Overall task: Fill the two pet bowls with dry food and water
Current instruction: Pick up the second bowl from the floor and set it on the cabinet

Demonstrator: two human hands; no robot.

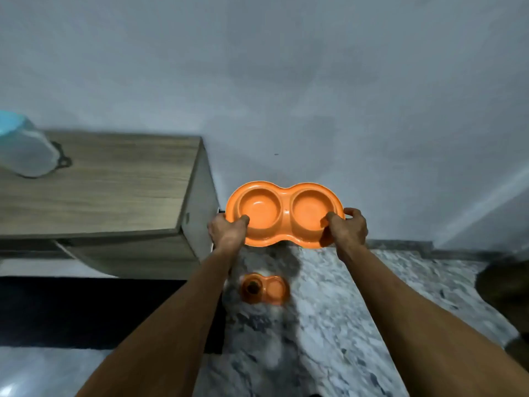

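L thumb (244, 219) hooks over the rim into the L well (259, 209), other fingers under the edge, mostly hidden, so my L hand (226, 229) grips that end. R thumb (329, 217) does the same at the R well (310, 209), and my R hand (349, 227) grips the other end. Between them is the orange double dish (286, 222), both wells empty, held off the floor, long axis running L–R, hand to hand. It's just right of the wooden cabinet (100, 181).

A 2nd orange dish (266, 288) sits on the marble floor (329, 310), below & right of the cabinet, w/ something dark in its L well. On the cabinet's far L is a pale tub (25, 150), blurry, contents unclear. If that's the food, my L hand is nearer, but I'd prob need to set the dish down first.
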